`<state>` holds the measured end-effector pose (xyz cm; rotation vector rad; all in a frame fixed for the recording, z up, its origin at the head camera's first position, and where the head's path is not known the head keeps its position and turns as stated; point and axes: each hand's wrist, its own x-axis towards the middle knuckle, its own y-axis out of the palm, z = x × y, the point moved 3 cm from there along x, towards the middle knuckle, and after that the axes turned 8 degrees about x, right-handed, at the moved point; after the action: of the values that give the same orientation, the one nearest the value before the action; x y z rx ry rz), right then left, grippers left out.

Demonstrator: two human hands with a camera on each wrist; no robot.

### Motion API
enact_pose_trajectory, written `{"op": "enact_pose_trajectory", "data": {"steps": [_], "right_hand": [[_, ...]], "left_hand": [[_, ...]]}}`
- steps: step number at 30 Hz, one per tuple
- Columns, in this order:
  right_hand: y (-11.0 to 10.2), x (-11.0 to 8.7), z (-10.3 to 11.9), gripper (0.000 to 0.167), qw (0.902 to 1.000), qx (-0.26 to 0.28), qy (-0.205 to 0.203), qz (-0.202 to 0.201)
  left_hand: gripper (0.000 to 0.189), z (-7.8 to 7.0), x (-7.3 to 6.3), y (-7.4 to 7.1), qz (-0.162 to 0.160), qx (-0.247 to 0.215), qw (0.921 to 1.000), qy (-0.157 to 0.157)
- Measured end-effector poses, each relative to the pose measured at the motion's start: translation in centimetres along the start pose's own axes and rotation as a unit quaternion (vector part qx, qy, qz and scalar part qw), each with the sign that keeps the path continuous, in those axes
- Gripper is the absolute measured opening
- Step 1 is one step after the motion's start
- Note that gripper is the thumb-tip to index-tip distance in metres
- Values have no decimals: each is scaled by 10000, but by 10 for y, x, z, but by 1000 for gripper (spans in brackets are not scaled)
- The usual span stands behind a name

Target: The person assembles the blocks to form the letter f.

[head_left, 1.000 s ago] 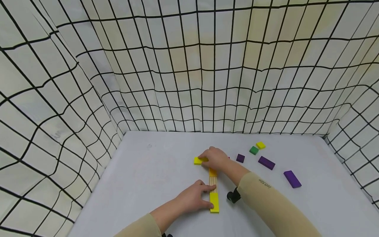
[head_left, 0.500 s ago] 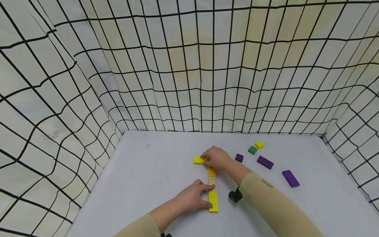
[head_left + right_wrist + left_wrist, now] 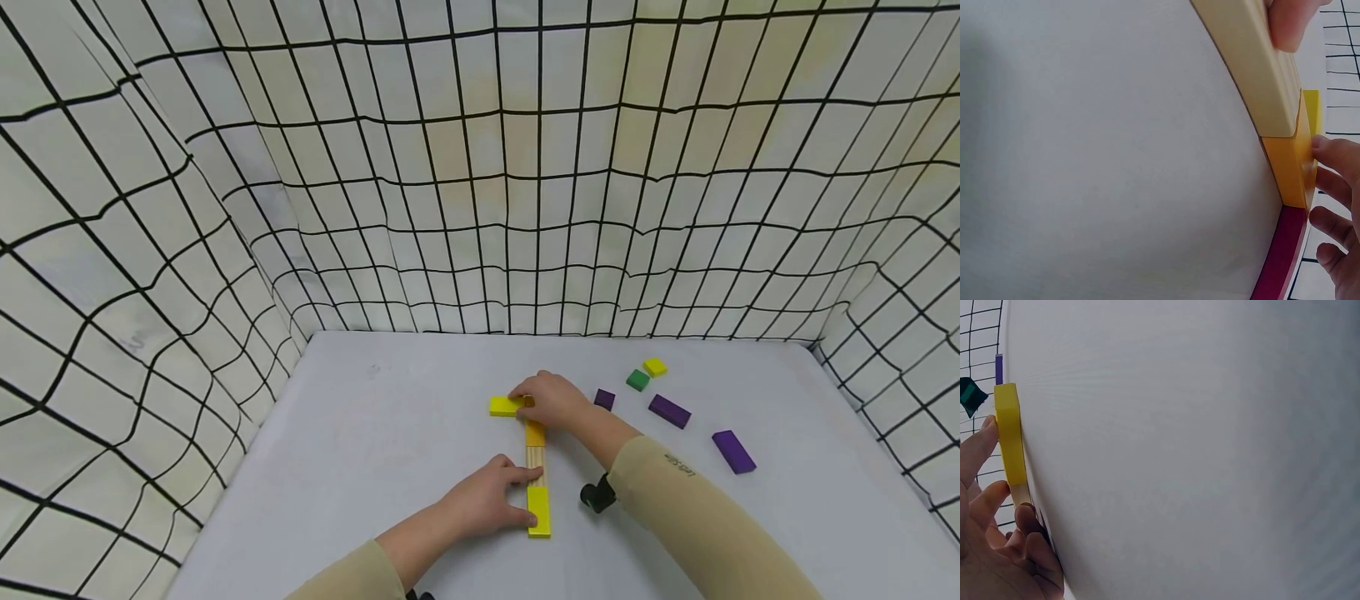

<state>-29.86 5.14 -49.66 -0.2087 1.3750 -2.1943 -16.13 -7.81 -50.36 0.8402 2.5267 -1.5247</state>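
A row of flat blocks runs away from me: a yellow block (image 3: pixel 538 504), a bare wood block (image 3: pixel 534 460) and an orange block (image 3: pixel 535 433). At the row's far end a second yellow block (image 3: pixel 503 406) points left, and a maroon block (image 3: pixel 1280 250) meets the orange one, hidden under my hand in the head view. My left hand (image 3: pixel 487 498) rests thumb on the near yellow block and index finger on the wood, fingers spread. My right hand (image 3: pixel 553 400) pinches the far yellow block's right end, index behind and thumb in front, beside the orange block.
To the right lie a small dark purple block (image 3: pixel 604 399), two longer purple blocks, a nearer (image 3: pixel 734 452) and a farther (image 3: pixel 670 411), a green block (image 3: pixel 638 380) and a small yellow block (image 3: pixel 655 367). A black net (image 3: pixel 506 267) surrounds the white table (image 3: pixel 360 433).
My right hand has shifted slightly right along the far yellow block. The head view has drifted a little. My left hand keeps its place on the blocks.
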Motion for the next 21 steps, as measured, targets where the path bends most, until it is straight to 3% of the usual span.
{"op": "enact_pose_trajectory", "data": {"steps": [12, 21], "right_hand": [[-4, -7, -4, 35, 9998, 147, 46, -127], [-14, -21, -21, 35, 9992, 120, 51, -374]], "left_hand": [[63, 0, 0, 0, -27, 117, 9999, 27], [64, 2, 2, 2, -25, 164, 9999, 21]]}}
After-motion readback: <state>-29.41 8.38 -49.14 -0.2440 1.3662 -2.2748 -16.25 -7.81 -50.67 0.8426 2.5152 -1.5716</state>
